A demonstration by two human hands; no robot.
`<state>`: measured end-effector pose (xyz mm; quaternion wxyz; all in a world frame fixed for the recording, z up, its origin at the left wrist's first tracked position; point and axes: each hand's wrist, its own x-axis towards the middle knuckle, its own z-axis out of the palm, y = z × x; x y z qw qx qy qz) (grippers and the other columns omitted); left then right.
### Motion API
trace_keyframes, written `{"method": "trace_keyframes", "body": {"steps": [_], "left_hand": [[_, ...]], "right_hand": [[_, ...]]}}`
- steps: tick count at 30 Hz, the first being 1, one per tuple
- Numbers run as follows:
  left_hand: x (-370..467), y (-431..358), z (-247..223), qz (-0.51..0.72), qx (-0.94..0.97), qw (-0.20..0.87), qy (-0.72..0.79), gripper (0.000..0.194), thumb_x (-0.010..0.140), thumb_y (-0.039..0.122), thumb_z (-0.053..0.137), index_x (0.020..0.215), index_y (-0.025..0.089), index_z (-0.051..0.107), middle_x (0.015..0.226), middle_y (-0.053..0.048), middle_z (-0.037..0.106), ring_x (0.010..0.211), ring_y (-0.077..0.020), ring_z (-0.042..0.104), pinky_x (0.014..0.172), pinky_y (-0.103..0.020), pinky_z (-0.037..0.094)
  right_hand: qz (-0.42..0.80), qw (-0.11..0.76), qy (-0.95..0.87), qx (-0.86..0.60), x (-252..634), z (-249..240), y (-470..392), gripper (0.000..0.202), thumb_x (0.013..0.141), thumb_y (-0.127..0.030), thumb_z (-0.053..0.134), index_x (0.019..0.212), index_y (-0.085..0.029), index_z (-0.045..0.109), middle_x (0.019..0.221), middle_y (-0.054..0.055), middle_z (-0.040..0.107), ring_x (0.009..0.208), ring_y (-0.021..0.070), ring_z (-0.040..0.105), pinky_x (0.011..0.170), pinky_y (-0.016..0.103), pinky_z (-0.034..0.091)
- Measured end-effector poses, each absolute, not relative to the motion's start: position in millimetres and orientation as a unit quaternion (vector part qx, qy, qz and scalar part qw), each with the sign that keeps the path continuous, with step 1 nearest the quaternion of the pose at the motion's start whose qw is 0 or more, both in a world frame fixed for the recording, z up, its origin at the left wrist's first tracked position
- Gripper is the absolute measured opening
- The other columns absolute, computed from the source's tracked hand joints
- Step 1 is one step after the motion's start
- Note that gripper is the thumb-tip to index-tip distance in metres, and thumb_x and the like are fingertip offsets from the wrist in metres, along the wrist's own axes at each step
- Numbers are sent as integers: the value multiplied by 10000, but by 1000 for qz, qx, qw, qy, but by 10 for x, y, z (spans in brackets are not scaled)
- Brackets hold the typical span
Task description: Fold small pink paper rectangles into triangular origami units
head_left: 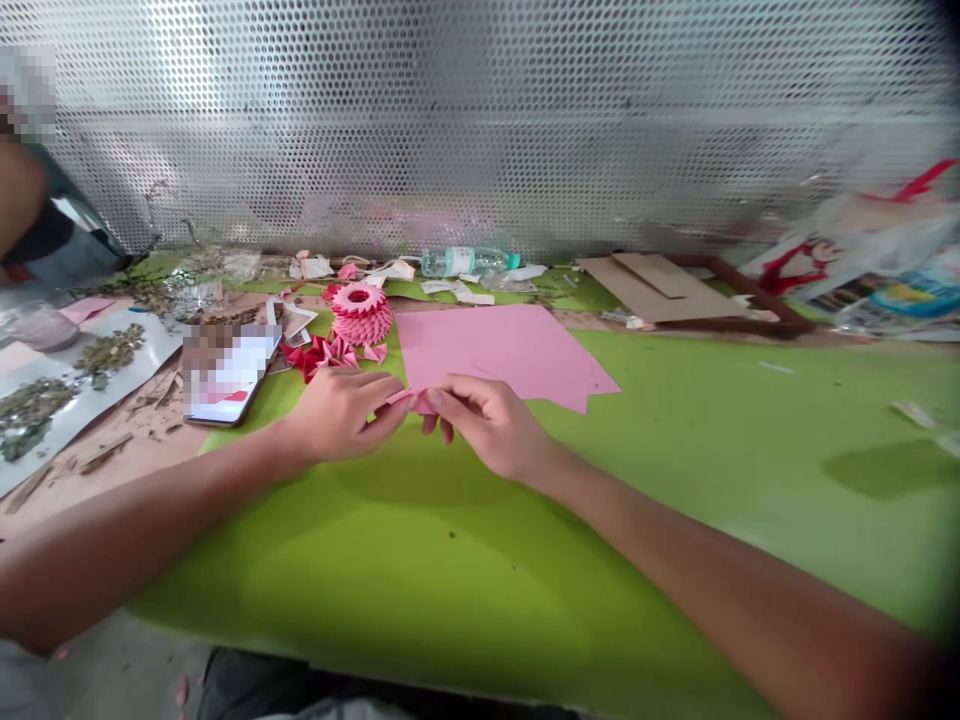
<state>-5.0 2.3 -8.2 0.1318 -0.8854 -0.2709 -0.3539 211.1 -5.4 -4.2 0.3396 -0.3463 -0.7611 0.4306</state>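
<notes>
Between my fingertips is a small folded piece of pink paper (422, 402), raised a little over the green tabletop. My left hand (345, 412) pinches its left end. From the other side my right hand (487, 418) grips it between thumb and fingers. Just beyond my hands lie flat sheets of pink paper (495, 345). Behind my left hand stands a ringed stack of folded pink paper (361, 315). Loose red and pink folded paper pieces (322, 355) are heaped at its foot, partly hidden by my left hand.
A phone (236, 375) lies left of the paper pieces. Dried plant bits on white sheeting (161, 340) spread farther left. A plastic bottle (469, 262) rests along the perforated metal wall (480, 130). Cardboard (664, 285) and plastic bags (877, 260) are at right. Another person's arm (19, 195) shows at far left.
</notes>
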Motion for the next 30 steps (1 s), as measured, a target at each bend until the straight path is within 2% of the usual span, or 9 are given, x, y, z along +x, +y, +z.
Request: {"method": "trace_keyframes", "body": {"steps": [6, 11, 14, 18, 21, 25, 30], "left_hand": [[-54, 2, -43, -331, -899, 149, -246, 295, 977, 236, 496, 699, 175, 573, 569, 12, 614, 479, -114, 522, 496, -262, 334], [-61, -2, -30, -391, -868, 173, -251, 165, 972, 294, 574, 918, 171, 671, 697, 5, 731, 551, -106, 645, 546, -213, 447], [-62, 1, -29, -430, -861, 144, -231, 115, 953, 284, 633, 929, 187, 690, 783, 1, 770, 648, -105, 706, 645, -193, 516], [-76, 4, -34, -449, -871, 80, -182, 56, 930, 204, 662, 905, 189, 711, 862, -19, 785, 752, -108, 734, 738, -189, 552], [-83, 0, -34, -440, -879, 77, -166, 84, 922, 192, 668, 964, 213, 738, 903, -20, 788, 775, -109, 738, 764, -194, 560], [-68, -16, -22, -446, -870, 41, -204, 198, 911, 203, 682, 1101, 215, 739, 933, -42, 789, 818, -136, 743, 774, -209, 580], [-80, 10, -38, -441, -877, 36, -189, 165, 932, 140, 628, 956, 227, 767, 973, -42, 782, 830, -134, 731, 772, -230, 568]], "right_hand": [[414, 347, -759, -363, 2093, -30, -115, 365, 994, -463, 490, 833, -173, 643, 729, 43, 687, 585, 132, 584, 543, 256, 441], [459, 380, -719, -358, 2078, -27, -116, 360, 955, -480, 545, 777, -179, 633, 703, 33, 677, 586, 129, 588, 551, 252, 459], [468, 394, -705, -359, 2073, -37, -98, 379, 940, -476, 564, 700, -183, 587, 620, 0, 609, 550, 115, 552, 538, 247, 435], [459, 373, -727, -348, 2081, -55, -83, 368, 970, -432, 527, 692, -190, 537, 567, -37, 531, 515, 98, 497, 534, 241, 397], [457, 365, -736, -342, 2088, -58, -78, 368, 977, -436, 518, 702, -191, 525, 588, -34, 534, 529, 100, 508, 543, 241, 403], [465, 395, -713, -347, 2085, -50, -68, 369, 970, -479, 518, 747, -187, 550, 676, -14, 578, 531, 94, 523, 522, 239, 418], [480, 397, -704, -341, 2070, -40, -45, 351, 960, -483, 520, 788, -185, 586, 741, 3, 623, 525, 90, 532, 510, 241, 427]]}}
